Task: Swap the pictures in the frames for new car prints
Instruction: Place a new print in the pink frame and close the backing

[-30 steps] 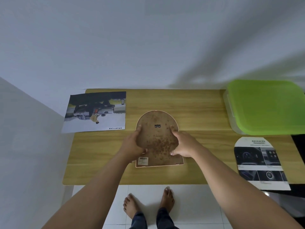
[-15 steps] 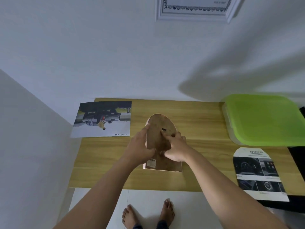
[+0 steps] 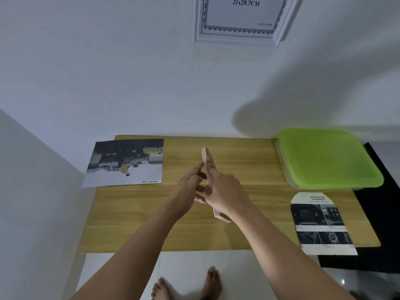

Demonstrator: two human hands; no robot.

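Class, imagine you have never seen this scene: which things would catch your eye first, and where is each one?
First, the two hands, left hand and right hand, holding an arched pink frame on edge above the middle of the wooden table. Next, the bright green lid at the table's far right corner. Then the car print at the far left, overhanging the edge.

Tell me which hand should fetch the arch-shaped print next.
Right, probably. The arched print lies on the desk's right side, nearer the right hand. The left hand could steady the frame, which both now hold on edge.
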